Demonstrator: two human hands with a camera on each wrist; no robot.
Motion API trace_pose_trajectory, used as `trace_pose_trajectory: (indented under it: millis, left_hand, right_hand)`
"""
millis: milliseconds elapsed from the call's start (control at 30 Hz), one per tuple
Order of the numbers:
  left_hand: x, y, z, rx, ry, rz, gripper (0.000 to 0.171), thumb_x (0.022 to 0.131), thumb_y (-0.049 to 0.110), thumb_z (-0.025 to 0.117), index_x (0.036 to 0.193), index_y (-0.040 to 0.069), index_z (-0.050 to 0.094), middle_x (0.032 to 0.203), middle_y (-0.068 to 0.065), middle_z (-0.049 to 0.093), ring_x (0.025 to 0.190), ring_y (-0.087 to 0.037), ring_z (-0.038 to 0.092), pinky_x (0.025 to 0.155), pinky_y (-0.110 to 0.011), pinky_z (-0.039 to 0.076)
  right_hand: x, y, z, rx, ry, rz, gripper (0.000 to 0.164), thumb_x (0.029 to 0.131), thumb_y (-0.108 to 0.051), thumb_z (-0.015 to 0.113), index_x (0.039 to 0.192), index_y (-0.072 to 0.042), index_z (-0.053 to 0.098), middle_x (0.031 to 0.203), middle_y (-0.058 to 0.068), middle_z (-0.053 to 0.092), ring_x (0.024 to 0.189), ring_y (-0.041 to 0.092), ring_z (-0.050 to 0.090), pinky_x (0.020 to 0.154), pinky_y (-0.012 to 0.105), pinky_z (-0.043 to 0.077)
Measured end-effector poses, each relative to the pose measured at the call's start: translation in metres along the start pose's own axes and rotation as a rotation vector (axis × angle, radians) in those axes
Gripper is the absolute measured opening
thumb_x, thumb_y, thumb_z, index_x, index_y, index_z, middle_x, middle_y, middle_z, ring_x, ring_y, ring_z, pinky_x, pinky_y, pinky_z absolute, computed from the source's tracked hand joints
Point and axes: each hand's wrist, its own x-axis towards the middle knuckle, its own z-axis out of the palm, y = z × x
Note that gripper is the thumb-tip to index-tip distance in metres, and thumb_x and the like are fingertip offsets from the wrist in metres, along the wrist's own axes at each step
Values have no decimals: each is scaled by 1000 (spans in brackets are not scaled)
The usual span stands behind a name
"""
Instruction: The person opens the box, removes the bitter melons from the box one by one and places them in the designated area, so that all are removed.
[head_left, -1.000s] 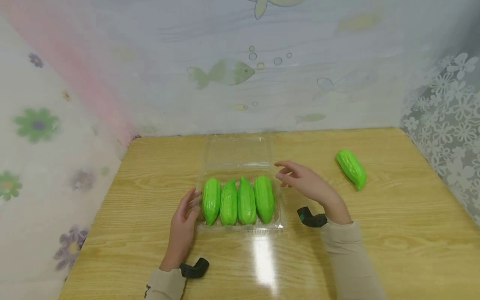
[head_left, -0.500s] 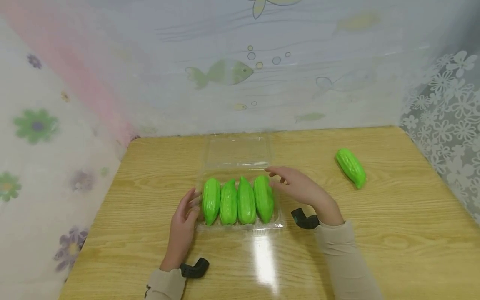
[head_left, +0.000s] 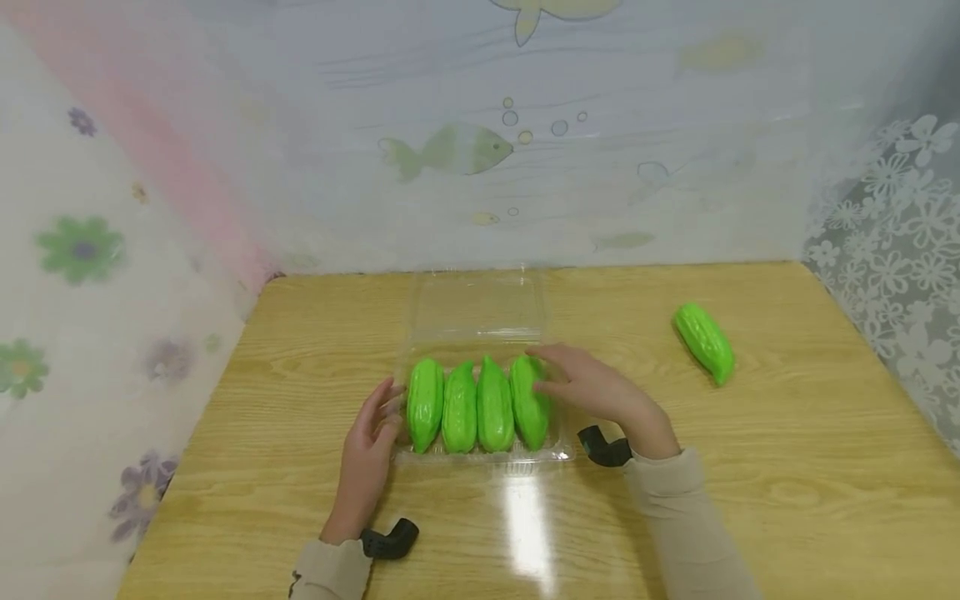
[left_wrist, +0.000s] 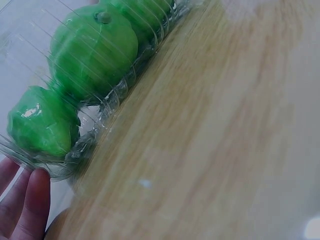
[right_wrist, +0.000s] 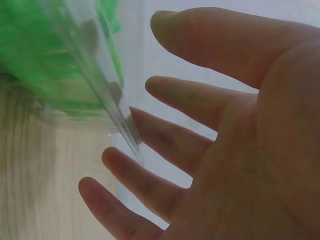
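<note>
A clear plastic clamshell box (head_left: 566, 454) lies on the table with its lid (head_left: 480, 300) folded back. Several bright green, ridged bitter melons sit side by side in it, from the leftmost bitter melon (head_left: 425, 404) to the rightmost bitter melon (head_left: 531, 417). At the box's left wall, my left hand (head_left: 367, 446) keeps its fingers loosely extended; the left wrist view shows its fingertips (left_wrist: 39, 182) right at the plastic. My right hand (head_left: 600, 385) reaches over the right wall, overlapping the rightmost bitter melon. In the right wrist view its fingers (right_wrist: 195, 105) are spread beside the wall.
Another bitter melon (head_left: 705, 342) lies alone on the wooden table (head_left: 787, 500), to the right of the box. A fish-printed wall covering (head_left: 480, 167) rises behind the table's back edge. Flower-patterned coverings flank both sides.
My right hand has moved left and slightly down in the head view, from beside the box to over its right wall. The left hand stays at the left wall.
</note>
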Motion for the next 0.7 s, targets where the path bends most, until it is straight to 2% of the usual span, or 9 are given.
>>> trace_pose_trajectory:
  millis: [267,500,700]
  left_hand:
    - [1,-5,-1,-14,-9,19,47,93,12,44,138,21,33,129,-2,46,116,-18,44,82,-34,45]
    - [7,-26,-1,-16,18,67,50,93,8,43,139,24,31,130,5,44,117,-12,43,82,-25,44]
    - [10,-31,0,-58,24,108,54,90,1,40,139,22,30,131,2,42,116,-14,43,73,-32,49]
  right_hand:
    - [3,0,8,-44,-18,4,57,86,-24,58,134,-2,36,136,12,38,126,29,31,101,44,24]
    - [4,0,10,-149,-54,-2,62,83,-30,61,135,-3,37,139,17,32,127,33,28,101,47,24]
    - [6,0,10,-171,-61,-8,64,83,-33,61,136,-6,36,136,16,34,123,33,33,98,47,28]
